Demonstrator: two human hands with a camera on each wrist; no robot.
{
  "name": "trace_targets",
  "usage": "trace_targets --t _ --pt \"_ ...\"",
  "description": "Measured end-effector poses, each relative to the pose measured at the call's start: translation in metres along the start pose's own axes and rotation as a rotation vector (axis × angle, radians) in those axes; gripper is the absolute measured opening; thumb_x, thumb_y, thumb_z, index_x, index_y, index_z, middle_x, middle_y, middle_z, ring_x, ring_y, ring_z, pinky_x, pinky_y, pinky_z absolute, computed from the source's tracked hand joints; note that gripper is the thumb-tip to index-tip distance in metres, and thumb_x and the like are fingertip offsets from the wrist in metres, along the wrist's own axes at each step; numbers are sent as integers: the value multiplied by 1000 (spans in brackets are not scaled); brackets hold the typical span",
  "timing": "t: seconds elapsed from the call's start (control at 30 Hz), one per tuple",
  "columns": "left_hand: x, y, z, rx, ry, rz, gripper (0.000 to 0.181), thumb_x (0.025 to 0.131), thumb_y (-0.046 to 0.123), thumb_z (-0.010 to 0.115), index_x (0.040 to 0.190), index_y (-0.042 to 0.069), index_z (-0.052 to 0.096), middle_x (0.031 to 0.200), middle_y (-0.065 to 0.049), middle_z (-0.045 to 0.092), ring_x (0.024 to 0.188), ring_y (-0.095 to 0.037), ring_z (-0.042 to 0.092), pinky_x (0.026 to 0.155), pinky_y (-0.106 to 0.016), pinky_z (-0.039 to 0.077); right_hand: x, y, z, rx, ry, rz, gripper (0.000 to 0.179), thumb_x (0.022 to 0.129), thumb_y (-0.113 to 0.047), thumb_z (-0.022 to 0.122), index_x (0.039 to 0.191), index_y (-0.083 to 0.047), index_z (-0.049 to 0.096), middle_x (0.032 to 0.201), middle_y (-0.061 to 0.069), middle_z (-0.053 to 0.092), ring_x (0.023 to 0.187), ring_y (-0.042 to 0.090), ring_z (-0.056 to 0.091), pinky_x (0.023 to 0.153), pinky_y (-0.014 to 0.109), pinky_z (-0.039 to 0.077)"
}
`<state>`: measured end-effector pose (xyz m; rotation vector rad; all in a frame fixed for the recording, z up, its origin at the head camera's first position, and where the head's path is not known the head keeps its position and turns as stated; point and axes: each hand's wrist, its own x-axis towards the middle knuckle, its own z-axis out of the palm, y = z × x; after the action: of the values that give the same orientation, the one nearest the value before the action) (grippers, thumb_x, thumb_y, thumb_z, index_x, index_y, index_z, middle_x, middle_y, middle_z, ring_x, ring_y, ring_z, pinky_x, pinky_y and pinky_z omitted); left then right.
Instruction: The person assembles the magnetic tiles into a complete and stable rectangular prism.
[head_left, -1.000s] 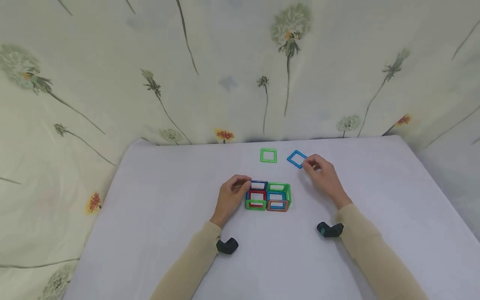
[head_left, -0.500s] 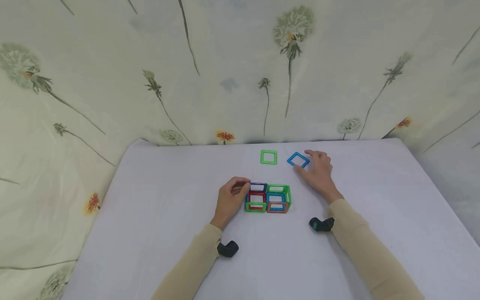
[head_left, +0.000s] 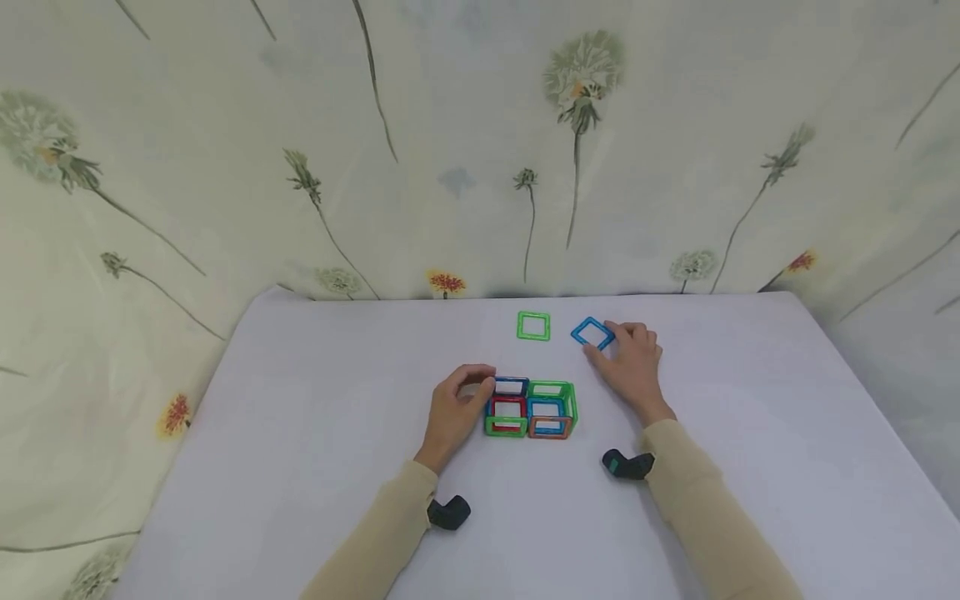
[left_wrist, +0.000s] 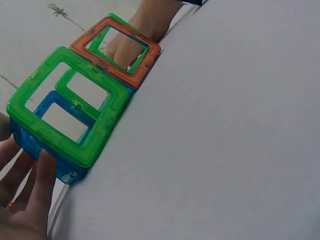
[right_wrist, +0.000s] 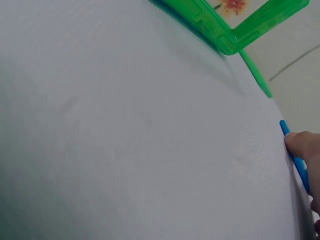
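In the head view, my left hand [head_left: 452, 417] rests at the left end of a low double box of magnetic tiles [head_left: 507, 427]. In the left wrist view its fingers [left_wrist: 42, 185] lie against the blue side wall from outside. Green, orange, red and blue square frames make up the two joined cells, whose tops are uncovered. To the back right, my right hand [head_left: 633, 367] pinches a blue square magnetic tile [head_left: 581, 327] at its right side, thumb on the near edge. That tile lies flat or nearly so on the table.
A loose green square tile [head_left: 533, 338] lies flat behind the box, left of the blue one. The white-covered table [head_left: 337, 375] ends at a floral cloth backdrop [head_left: 420, 225]. A dark wrist camera [head_left: 628, 465] sits on each sleeve.
My right hand first reached for the blue tile's right corner, then spread thumb and fingers around it, and now closes on its edges. My left hand stays at the box.
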<state>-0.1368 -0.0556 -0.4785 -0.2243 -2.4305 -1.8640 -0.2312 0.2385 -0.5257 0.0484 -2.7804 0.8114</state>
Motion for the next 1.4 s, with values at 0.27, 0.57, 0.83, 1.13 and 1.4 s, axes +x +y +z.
trace_targets --t 0.27,0.57,0.83,1.13,1.4 --pt "4 -7 0 -246 -141 -14 29 97 13 53 123 3 60 124 -10 63 116 -27 60 95 -25 49 -7 -2 2 25 56 -21 58 86 -35 66 131 -1 52 122 23 44 109 37 35 94 55 27" --pt "11 -13 3 -338 -14 23 26 96 8 52 116 -4 62 118 -19 64 114 -32 61 93 -32 51 -10 -2 1 31 52 -46 56 86 -35 67 129 -2 54 121 23 45 110 39 37 93 58 27" --pt "27 -18 13 -362 137 -4 24 96 12 54 113 0 66 114 -15 67 110 -26 63 92 -27 52 -10 -1 0 24 57 -56 55 86 -35 67 129 -4 55 120 22 46 110 38 38 92 57 27" --pt "35 -9 14 -343 181 -23 24 97 10 51 114 -3 64 116 -17 65 111 -35 61 94 -31 51 -10 2 4 32 59 -65 54 85 -37 68 128 -6 56 118 19 47 108 36 38 90 55 28" --pt "39 -11 7 -346 84 -8 28 97 11 51 118 -4 60 120 -19 62 114 -28 61 97 -37 49 -13 -2 0 47 57 -61 55 84 -37 68 128 -6 56 118 18 48 109 34 39 91 53 28"
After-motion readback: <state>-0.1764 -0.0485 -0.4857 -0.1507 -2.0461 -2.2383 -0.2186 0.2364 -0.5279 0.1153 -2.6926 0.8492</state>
